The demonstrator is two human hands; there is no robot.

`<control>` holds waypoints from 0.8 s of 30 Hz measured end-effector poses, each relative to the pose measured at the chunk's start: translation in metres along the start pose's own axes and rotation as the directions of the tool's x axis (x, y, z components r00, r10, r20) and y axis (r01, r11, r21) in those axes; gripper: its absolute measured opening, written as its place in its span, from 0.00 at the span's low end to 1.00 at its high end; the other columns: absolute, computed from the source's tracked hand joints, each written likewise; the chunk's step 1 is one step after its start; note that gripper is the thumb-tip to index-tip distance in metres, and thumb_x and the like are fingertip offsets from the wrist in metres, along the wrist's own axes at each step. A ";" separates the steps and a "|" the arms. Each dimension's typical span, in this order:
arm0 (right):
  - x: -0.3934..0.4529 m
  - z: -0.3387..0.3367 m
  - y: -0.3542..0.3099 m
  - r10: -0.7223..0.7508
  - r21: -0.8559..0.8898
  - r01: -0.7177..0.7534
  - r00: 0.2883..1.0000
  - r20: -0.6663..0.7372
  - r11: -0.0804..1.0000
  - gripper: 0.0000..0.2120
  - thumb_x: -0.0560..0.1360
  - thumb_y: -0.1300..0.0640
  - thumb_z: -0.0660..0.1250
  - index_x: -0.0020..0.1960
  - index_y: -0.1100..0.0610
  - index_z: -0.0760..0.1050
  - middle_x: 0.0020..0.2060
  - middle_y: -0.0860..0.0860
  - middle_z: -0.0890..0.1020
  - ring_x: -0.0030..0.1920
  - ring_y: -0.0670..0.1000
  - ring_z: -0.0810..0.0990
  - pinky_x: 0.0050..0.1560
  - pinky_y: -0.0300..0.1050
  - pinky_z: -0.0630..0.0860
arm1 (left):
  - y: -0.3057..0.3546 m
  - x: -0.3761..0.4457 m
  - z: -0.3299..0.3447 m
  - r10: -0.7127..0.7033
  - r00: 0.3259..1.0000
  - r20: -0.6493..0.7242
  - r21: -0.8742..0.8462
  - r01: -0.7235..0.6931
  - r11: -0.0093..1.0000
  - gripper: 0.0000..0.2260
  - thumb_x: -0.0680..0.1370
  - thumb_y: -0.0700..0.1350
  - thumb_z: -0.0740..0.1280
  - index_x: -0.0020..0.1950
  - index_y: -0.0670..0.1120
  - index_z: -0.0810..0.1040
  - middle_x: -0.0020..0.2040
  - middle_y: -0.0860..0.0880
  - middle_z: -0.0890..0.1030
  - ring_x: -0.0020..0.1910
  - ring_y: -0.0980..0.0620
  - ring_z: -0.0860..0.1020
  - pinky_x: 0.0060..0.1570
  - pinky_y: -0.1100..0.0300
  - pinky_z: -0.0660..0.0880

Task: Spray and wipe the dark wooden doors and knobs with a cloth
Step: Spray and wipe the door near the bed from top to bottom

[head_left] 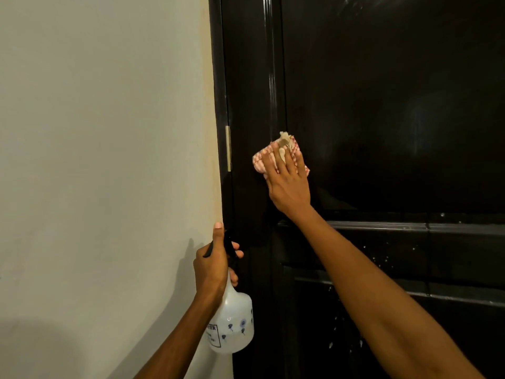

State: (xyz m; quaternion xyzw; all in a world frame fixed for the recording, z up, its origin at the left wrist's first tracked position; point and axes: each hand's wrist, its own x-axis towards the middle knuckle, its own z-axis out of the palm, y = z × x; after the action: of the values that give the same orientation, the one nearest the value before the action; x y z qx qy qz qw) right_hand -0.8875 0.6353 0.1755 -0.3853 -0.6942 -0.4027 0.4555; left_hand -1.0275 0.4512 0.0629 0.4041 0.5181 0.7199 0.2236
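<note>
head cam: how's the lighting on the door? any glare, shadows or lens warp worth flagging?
Head view: the dark door is underexposed, panel detail mostly lost; a glare streak runs down its vertical moulding, faint smears catch light top right. The left hand and spray bottle cast a soft shadow on the wall. Wide-angle bowing curves the frame edge. The right hand and cloth are sharp.

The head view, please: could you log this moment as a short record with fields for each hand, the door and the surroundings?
left hand: grips spray bottle by its neck, beside the door frame
right hand: straight fingers press checked cloth flat on door
door: dark, glossy; white droplets on lower panels
hinge: brass, left of cloth
wall: pale, left of door
</note>
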 end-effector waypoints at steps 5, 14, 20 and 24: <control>-0.106 0.026 -0.013 -0.061 0.081 0.058 0.997 0.043 0.995 0.32 0.80 0.57 0.62 0.82 0.56 0.56 0.81 0.60 0.56 0.81 0.60 0.54 0.80 0.62 0.49 | -0.007 0.006 -0.005 0.005 1.000 -0.002 0.016 -0.005 1.000 0.32 0.83 0.67 0.56 0.47 0.40 0.84 0.40 0.44 0.87 0.21 0.47 0.74 0.22 0.60 0.73; -0.165 0.020 -0.001 -0.165 0.059 0.156 0.959 0.230 0.986 0.30 0.81 0.52 0.61 0.81 0.52 0.59 0.80 0.54 0.63 0.80 0.56 0.58 0.80 0.59 0.46 | -0.013 -0.006 0.002 -0.032 0.999 0.003 0.037 0.032 0.999 0.32 0.82 0.67 0.55 0.47 0.42 0.84 0.41 0.43 0.87 0.24 0.46 0.75 0.25 0.59 0.74; -0.136 0.025 -0.015 -0.218 0.057 0.211 0.961 0.173 0.976 0.31 0.80 0.54 0.61 0.81 0.53 0.59 0.81 0.55 0.56 0.81 0.60 0.54 0.79 0.63 0.48 | -0.020 -0.017 -0.007 -0.037 0.997 -0.071 0.066 0.042 0.997 0.32 0.82 0.68 0.55 0.45 0.42 0.84 0.38 0.44 0.86 0.22 0.48 0.75 0.21 0.61 0.73; -0.096 0.038 -0.058 -0.254 0.097 0.241 0.953 0.167 0.966 0.31 0.82 0.54 0.58 0.82 0.52 0.54 0.82 0.55 0.52 0.82 0.60 0.47 0.79 0.63 0.42 | -0.034 -0.024 -0.028 -0.051 0.995 -0.085 0.053 0.056 0.997 0.32 0.82 0.68 0.56 0.44 0.43 0.85 0.37 0.46 0.86 0.25 0.45 0.76 0.28 0.55 0.76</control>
State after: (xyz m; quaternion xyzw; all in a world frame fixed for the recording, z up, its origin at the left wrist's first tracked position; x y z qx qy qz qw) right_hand -0.9243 0.6322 0.0628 -0.3121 -0.7896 -0.3942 0.3517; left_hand -1.0399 0.4296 0.0192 0.3658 0.5574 0.7153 0.2095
